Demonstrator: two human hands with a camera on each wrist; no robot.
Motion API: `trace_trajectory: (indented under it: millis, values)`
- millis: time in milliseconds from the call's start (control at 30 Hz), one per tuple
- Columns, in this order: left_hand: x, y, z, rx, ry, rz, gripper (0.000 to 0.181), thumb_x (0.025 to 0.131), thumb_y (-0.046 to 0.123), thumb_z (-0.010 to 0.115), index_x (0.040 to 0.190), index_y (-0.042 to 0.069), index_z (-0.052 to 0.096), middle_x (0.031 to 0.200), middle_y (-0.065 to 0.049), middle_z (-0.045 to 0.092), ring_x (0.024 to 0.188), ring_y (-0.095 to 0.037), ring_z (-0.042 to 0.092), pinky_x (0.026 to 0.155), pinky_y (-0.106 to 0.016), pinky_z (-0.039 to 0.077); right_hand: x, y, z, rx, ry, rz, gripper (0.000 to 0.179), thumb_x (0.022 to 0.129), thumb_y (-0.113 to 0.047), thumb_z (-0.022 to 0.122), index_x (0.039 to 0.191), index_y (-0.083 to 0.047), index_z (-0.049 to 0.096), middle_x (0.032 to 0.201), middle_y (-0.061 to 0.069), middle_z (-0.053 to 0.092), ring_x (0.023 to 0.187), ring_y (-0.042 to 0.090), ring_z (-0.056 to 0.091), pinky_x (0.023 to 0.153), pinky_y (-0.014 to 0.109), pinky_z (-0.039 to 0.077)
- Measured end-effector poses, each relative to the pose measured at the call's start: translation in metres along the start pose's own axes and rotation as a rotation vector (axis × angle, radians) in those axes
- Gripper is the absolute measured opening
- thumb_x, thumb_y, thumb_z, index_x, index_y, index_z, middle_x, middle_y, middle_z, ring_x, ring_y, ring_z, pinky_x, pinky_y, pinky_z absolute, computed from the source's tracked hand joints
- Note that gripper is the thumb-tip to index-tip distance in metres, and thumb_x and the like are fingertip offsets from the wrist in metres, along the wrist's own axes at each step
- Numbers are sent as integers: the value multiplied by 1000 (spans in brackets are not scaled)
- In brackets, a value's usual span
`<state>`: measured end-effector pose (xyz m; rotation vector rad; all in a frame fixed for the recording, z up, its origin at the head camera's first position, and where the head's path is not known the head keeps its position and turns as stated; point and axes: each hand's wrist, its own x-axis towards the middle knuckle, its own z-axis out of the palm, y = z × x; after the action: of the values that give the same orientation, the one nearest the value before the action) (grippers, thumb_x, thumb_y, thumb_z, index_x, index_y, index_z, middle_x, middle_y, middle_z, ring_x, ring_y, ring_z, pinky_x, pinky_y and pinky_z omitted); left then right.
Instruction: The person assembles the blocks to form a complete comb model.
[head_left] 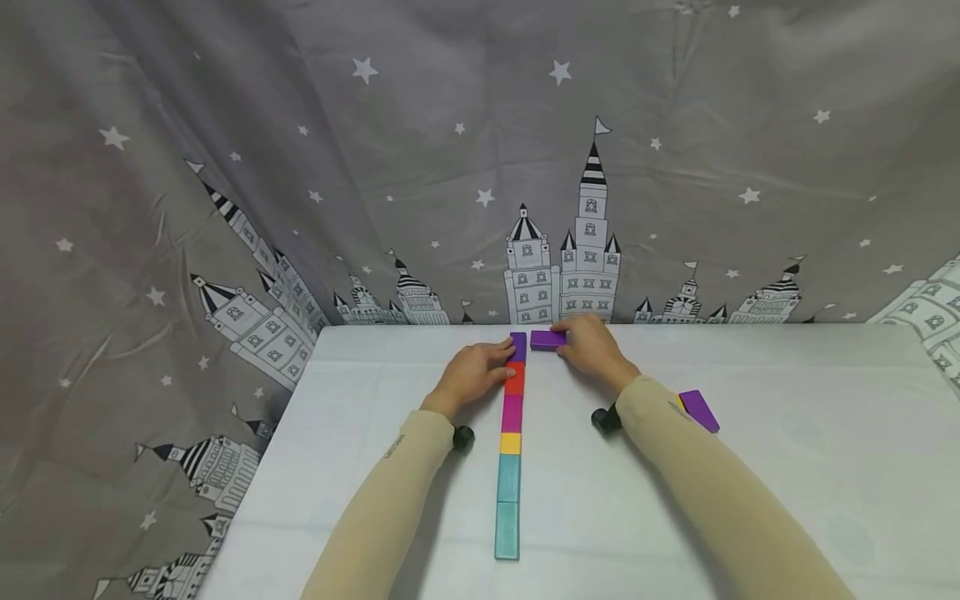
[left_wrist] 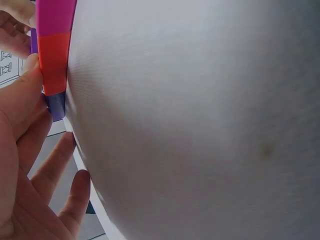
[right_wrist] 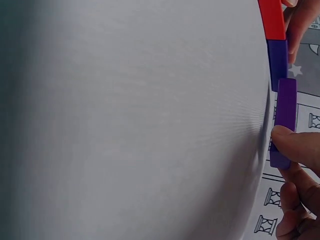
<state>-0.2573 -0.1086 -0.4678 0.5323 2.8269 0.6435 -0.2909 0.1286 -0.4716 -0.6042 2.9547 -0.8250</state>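
A straight row of blocks runs away from me: two teal blocks (head_left: 507,531), a yellow one (head_left: 510,443), a magenta one (head_left: 512,413), a red one (head_left: 515,379) and a blue-violet one (head_left: 518,347) at the far end. My left hand (head_left: 472,372) touches the row's left side, thumb at the red block and index finger at the blue-violet one; its other fingers are spread. With thumb and fingers, my right hand (head_left: 594,348) pinches a purple block (head_left: 546,340). This block lies crosswise, just right of the row's far end, with a small gap between.
A purple block (head_left: 701,411) and a bit of a yellow one (head_left: 680,402) show beside the right forearm, which partly hides them. The white-covered table (head_left: 787,500) ends at its far edge against a grey curtain (head_left: 450,167) printed with castles and stars.
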Motion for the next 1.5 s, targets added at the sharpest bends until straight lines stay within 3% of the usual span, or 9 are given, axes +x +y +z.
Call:
trace_trajectory:
  millis: [600,1033,1300,1500]
  values:
    - [3,5,1,-5,8,-7,54,95,34,70,144,19,56,153,7,47,141,-23,45,118,-43,33,10,-3,-3,-1,-59,57,41,84,-4,75,125,-4,70,126,15,68,121,35,57,108,47,42]
    - [5,5,2,-4,8,-22,54,94,35,70,144,20,56,153,7,47,141,-24,45,117,-44,34,10,1,0,16,-31,23,47,81,-7,77,127,-2,68,127,18,67,124,38,56,111,50,40]
    - [5,2,2,3,13,-13,53,95,34,70,143,18,57,153,7,47,141,-24,45,118,-44,33,-5,7,-34,196,-8,46,50,86,-10,75,134,-1,63,136,20,61,123,41,56,104,54,45]
    - [5,2,1,0,24,1,52,95,33,71,143,17,58,152,6,48,140,-25,45,118,-44,33,-27,14,-66,211,33,99,47,89,-15,75,134,-3,64,134,17,62,119,39,57,102,56,42]
